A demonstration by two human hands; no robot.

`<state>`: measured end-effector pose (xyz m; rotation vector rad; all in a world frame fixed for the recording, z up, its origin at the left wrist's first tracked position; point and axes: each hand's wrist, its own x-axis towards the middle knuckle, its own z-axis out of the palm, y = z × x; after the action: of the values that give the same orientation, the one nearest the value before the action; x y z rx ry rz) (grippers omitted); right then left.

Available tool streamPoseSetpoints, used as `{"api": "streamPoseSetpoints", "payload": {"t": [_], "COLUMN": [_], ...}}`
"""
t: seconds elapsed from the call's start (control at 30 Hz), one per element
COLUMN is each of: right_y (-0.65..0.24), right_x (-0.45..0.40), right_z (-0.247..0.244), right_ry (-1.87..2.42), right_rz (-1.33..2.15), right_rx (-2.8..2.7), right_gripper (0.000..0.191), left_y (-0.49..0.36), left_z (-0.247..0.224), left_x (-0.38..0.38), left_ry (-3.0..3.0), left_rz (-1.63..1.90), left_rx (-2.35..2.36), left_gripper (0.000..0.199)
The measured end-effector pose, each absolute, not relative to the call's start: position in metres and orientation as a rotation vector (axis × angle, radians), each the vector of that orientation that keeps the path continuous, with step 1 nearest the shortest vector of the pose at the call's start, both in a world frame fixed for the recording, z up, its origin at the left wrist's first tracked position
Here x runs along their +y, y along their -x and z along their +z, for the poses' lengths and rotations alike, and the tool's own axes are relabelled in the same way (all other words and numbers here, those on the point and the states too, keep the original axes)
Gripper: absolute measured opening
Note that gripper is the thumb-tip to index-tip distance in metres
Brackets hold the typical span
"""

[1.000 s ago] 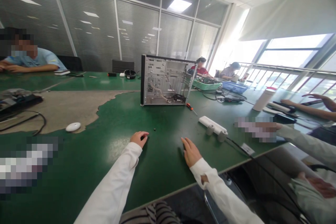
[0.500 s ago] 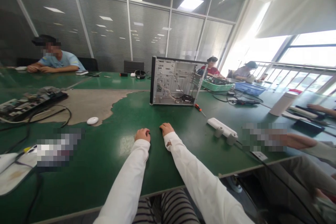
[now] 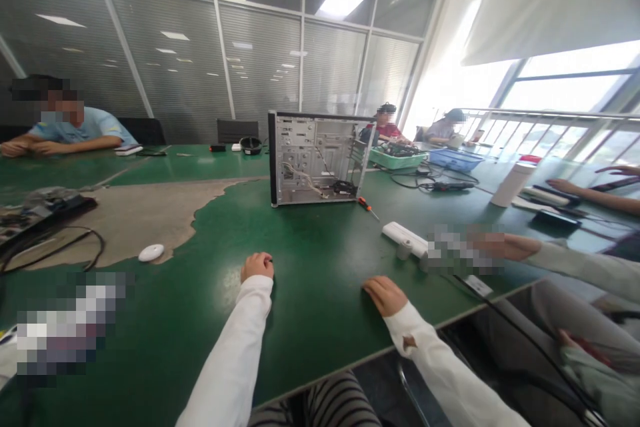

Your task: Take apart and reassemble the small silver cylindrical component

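Observation:
My left hand (image 3: 258, 267) rests on the green table (image 3: 310, 320) with its fingers curled under. What lies inside the curl, if anything, is hidden; a small dark spot shows at its right edge. Farther right, nearer the table's front edge, my right hand (image 3: 385, 295) lies palm down with fingers stretched, and I see nothing in it. Beyond both hands an open computer case (image 3: 320, 160) stands upright, its side panel off and cables inside. A screwdriver (image 3: 369, 208) with an orange and black handle lies by the case's lower right corner. Neither hand touches these.
On the right are a white power adapter (image 3: 405, 240), a co-worker's hand (image 3: 517, 247) and a white bottle (image 3: 513, 185). Green (image 3: 399, 159) and blue (image 3: 455, 160) baskets stand farther back. Left lies a white oval object (image 3: 151, 253); a person (image 3: 75, 127) sits beyond.
My right hand has moved right and back toward the table's front edge, away from my left hand. The view has turned a little right; my left hand stays curled on the table.

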<state>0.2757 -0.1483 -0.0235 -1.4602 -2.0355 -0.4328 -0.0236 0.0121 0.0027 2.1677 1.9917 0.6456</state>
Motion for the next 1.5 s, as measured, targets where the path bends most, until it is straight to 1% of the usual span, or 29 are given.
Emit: {"api": "streamPoseSetpoints", "payload": {"t": [0.13,0.2,0.27,0.37,0.47,0.57,0.7,0.93,1.17,1.3,1.4,1.5], "right_y": [-0.36,-0.388,-0.405,-0.415,-0.417,-0.423,-0.432,-0.429,-0.422,-0.41,-0.391,-0.371], "right_x": [-0.173,-0.174,-0.17,-0.161,-0.154,-0.15,-0.147,-0.147,-0.153,-0.161,-0.155,-0.135], "right_z": [0.0,0.017,0.03,0.03,0.015,0.001,-0.005,0.005,0.013,0.007,0.005,0.005], "right_ry": [1.863,1.962,2.023,2.162,2.248,2.216,2.166,2.184,2.107,2.071,1.982,1.937], "right_rz": [-0.7,-0.744,-0.741,-0.679,-0.628,-0.618,-0.671,-0.719,-0.643,-0.822,-0.899,-0.781], "right_rx": [-1.483,-1.22,-1.102,-1.152,-1.204,-1.131,-1.069,-1.128,-1.233,-1.183,-1.325,-1.512], "right_gripper": [0.024,0.028,0.029,0.023,0.02,0.022,0.027,0.025,0.031,0.031,0.032,0.036], "left_y": [0.018,0.016,0.016,0.017,0.019,0.019,0.018,0.019,0.019,0.018,0.017,0.017], "left_z": [0.002,0.001,0.0,-0.001,-0.003,-0.003,-0.002,-0.002,0.001,0.0,0.0,0.0], "left_x": [0.028,0.033,0.035,0.036,0.034,0.032,0.031,0.032,0.031,0.032,0.033,0.032], "left_ry": [-2.183,-2.19,-2.194,-2.195,-2.205,-2.197,-2.181,-2.214,-2.226,-2.212,-2.21,-2.223], "left_rz": [0.637,0.633,0.627,0.624,0.645,0.653,0.651,0.628,0.623,0.611,0.622,0.637], "left_rx": [1.994,1.994,1.994,1.98,1.955,1.96,1.968,1.959,1.951,1.959,1.97,1.959], "left_gripper": [0.022,0.022,0.022,0.022,0.023,0.023,0.022,0.021,0.023,0.024,0.024,0.024]}}
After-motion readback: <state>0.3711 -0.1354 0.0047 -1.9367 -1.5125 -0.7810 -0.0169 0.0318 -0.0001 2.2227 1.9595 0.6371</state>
